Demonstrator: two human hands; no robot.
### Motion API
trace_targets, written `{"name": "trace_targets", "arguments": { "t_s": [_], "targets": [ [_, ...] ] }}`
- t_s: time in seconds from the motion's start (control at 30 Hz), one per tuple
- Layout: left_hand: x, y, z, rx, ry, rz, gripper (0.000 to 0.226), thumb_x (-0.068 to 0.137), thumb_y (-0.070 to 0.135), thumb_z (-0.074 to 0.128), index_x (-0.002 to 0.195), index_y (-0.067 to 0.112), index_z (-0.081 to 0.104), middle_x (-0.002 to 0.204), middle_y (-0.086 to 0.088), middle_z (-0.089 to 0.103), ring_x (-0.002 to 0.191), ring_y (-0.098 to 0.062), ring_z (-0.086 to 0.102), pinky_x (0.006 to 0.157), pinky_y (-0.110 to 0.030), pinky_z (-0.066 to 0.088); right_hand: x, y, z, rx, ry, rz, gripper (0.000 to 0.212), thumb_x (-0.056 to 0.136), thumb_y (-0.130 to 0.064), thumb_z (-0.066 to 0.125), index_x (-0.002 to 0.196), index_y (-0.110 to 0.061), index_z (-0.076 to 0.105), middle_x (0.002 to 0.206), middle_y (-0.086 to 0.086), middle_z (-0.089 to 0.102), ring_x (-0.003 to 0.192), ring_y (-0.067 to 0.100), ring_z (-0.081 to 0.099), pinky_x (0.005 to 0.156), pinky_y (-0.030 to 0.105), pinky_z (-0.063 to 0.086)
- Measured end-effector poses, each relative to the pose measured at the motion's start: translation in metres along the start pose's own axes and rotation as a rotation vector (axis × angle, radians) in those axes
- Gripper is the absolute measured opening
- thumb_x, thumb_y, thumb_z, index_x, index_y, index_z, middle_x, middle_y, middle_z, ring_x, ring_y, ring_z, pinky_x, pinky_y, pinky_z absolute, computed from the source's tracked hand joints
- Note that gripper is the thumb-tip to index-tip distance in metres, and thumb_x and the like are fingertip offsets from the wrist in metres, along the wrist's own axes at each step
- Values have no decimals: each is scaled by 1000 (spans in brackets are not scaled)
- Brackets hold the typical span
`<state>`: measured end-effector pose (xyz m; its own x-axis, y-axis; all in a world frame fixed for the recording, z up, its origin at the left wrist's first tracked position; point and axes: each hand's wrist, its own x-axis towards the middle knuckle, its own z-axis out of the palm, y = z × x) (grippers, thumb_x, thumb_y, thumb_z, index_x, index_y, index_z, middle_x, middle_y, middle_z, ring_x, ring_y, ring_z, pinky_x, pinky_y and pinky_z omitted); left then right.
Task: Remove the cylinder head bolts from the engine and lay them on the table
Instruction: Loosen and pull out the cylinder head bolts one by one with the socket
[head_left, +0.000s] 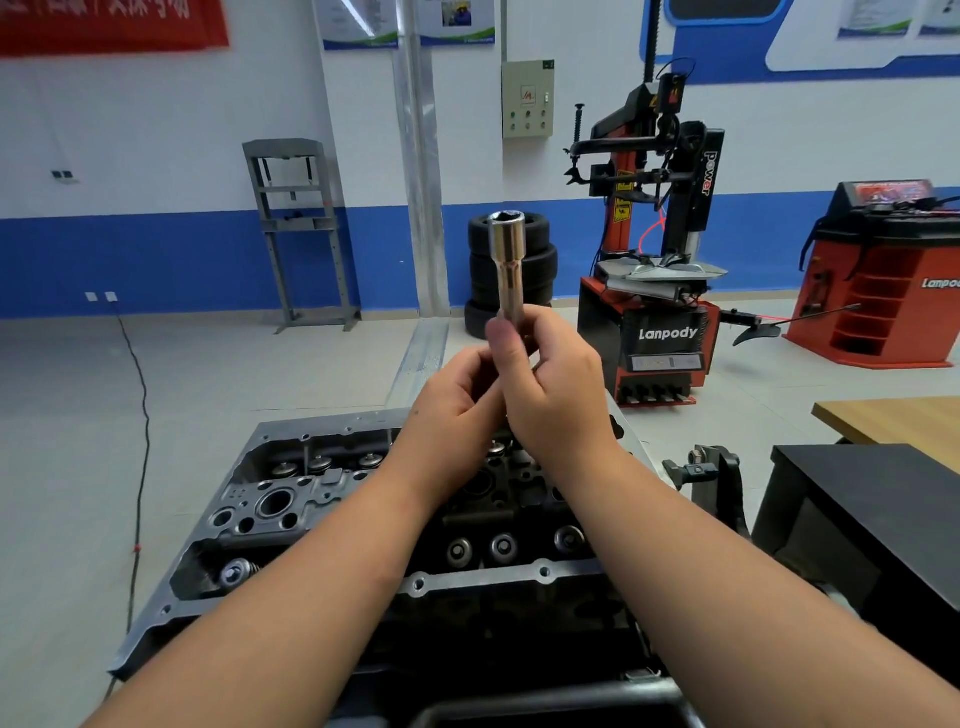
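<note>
A long chrome deep socket (508, 265) stands upright in front of me, its open end up. My right hand (553, 384) grips its lower part, thumb up along the shaft. My left hand (457, 410) curls round the hidden bottom end, just below and left of the right. Both hands hover above the dark cylinder head (291, 509) of the engine, which fills the lower middle with valve springs and bolt holes showing. My forearms hide much of the head. I cannot pick out any bolts.
A black stand or table (862, 499) is at the right, a wooden tabletop (904, 421) behind it. Beyond stand a tyre changer (654, 291), stacked tyres (485, 244), a red cabinet (883, 280) and a grey press frame (298, 234). A cable (140, 415) trails along the floor at the left.
</note>
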<state>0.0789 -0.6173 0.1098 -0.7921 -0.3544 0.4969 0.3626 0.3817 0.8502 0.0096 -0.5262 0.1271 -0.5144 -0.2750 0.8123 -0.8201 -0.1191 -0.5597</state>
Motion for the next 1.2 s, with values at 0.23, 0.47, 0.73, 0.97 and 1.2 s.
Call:
{"name": "trace_targets", "arguments": {
  "t_s": [0.23,0.47,0.73,0.97,1.2],
  "targets": [
    [1,-3,0,-89,42,-24,14,100,36,65,112,27,69,102,5,78,94,-12,75,77,-29,62,-1,1,0,-36,39,-33,25,96,-33,56,96,-10,65,84,1,64,79,16,60,70,26,47],
    [0,-1,0,-17,-8,-14,20,107,34,57,123,28,68,109,9,77,104,-8,72,87,-30,59,0,0,0,-11,22,12,22,99,-38,49,95,-20,62,80,-12,59,81,12,59,71,23,44],
    [1,-3,-1,-59,23,-25,14,100,38,65,111,30,69,101,7,78,93,-11,75,77,-30,62,0,0,0,-37,56,-25,18,96,-34,55,93,-17,59,81,0,63,75,12,58,66,22,45],
    [0,-2,1,-12,-11,-24,18,106,37,58,119,30,67,105,11,77,98,-7,73,79,-27,59,-1,0,0,-52,29,-9,29,99,-36,46,98,-12,64,82,-4,62,81,14,58,71,24,44],
    [1,0,1,-35,-20,-2,15,105,31,61,119,35,65,107,7,77,98,-12,74,82,-32,63,-1,1,0,-97,86,-61,24,95,-32,60,93,-8,62,82,0,61,78,17,58,69,24,44]
  ]
}}
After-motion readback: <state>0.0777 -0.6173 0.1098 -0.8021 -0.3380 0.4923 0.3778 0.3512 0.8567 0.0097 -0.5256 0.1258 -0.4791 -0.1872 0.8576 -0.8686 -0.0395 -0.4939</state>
